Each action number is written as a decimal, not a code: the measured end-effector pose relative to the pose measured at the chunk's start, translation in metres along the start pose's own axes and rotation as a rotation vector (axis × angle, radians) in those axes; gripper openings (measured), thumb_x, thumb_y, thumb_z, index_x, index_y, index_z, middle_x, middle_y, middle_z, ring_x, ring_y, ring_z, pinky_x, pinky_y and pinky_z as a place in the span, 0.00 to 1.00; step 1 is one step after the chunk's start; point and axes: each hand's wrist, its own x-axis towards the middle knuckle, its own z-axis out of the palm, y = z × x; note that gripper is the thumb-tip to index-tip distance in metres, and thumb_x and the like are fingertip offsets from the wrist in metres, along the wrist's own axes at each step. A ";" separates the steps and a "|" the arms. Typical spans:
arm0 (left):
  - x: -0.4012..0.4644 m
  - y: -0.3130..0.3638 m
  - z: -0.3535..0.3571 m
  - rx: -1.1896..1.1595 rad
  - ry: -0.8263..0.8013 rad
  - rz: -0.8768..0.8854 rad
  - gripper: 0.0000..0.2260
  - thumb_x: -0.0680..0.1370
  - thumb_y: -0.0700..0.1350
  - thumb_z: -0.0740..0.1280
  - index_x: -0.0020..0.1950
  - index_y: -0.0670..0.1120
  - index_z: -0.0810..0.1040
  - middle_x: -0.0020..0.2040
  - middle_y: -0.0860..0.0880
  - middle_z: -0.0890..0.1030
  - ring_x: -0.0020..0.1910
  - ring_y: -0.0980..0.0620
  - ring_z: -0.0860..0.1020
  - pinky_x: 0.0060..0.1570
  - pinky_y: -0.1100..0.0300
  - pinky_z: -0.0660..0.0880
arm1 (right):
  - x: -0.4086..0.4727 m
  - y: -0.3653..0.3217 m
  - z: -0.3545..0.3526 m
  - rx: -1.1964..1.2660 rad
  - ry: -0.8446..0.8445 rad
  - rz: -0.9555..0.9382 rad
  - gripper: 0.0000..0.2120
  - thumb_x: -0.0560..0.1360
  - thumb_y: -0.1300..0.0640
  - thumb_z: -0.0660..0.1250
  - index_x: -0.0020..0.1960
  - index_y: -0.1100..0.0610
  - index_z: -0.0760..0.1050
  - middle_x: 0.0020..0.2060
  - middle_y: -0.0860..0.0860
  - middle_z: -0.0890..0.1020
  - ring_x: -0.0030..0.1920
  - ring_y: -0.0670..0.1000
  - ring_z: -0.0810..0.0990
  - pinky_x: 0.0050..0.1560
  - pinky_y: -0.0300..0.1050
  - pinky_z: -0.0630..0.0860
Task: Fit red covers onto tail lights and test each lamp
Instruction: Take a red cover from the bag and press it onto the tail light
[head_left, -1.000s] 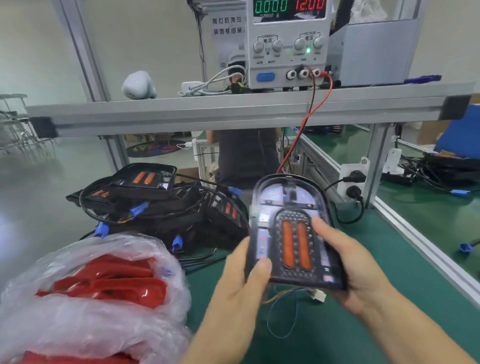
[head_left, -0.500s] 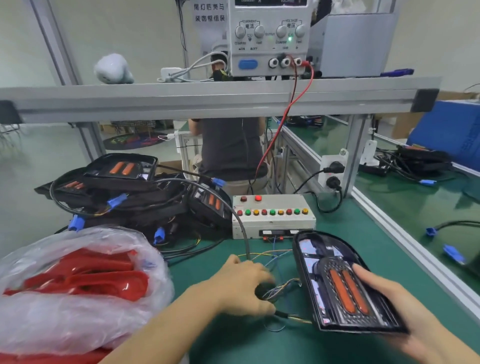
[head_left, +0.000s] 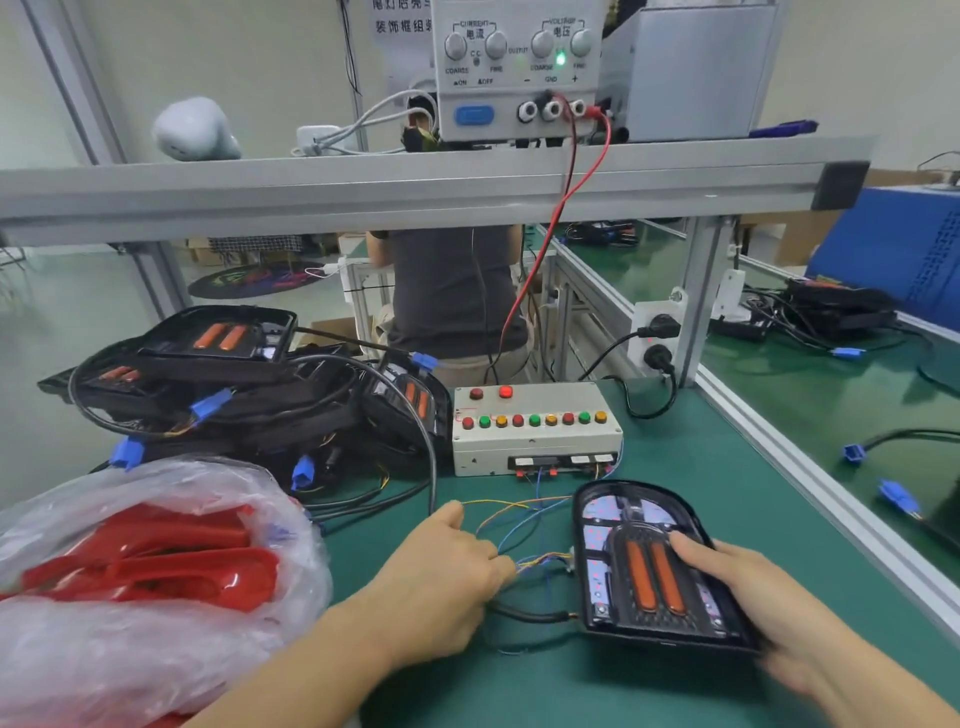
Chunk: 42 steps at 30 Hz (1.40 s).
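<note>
Tail light (head_left: 649, 566) now lower on bench, left hand (head_left: 447, 571) at wires (head_left: 524, 561).

Right hand (head_left: 748, 597) grips tail light (head_left: 649, 566) flat on green bench mat (head_left: 701, 457), thumb on its face. Left hand (head_left: 441, 577) pinches thin wires (head_left: 524, 561) beside it. Test box (head_left: 535, 431) behind; bagged red covers (head_left: 156, 566) at left; tail light pile (head_left: 234, 384) behind the bag.
</note>
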 end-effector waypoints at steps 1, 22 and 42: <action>0.000 -0.001 -0.001 -0.001 -0.054 -0.039 0.09 0.59 0.47 0.69 0.36 0.51 0.72 0.32 0.54 0.78 0.31 0.53 0.76 0.43 0.60 0.62 | 0.003 -0.002 0.005 -0.015 -0.004 -0.001 0.12 0.78 0.59 0.65 0.56 0.66 0.78 0.45 0.66 0.84 0.33 0.59 0.84 0.29 0.46 0.80; -0.119 -0.130 -0.054 -0.159 -0.144 -0.796 0.07 0.70 0.55 0.68 0.47 0.61 0.78 0.48 0.58 0.79 0.50 0.56 0.77 0.48 0.60 0.74 | 0.018 -0.004 0.013 -0.441 0.066 -0.239 0.06 0.76 0.54 0.69 0.50 0.53 0.83 0.41 0.50 0.87 0.41 0.52 0.87 0.45 0.45 0.78; -0.131 -0.131 0.012 -0.466 -0.264 -0.514 0.14 0.60 0.62 0.66 0.44 0.65 0.78 0.45 0.62 0.74 0.45 0.66 0.74 0.48 0.66 0.71 | 0.026 -0.003 0.009 -0.624 0.077 -0.273 0.07 0.76 0.50 0.68 0.47 0.52 0.83 0.39 0.46 0.87 0.39 0.47 0.86 0.49 0.46 0.78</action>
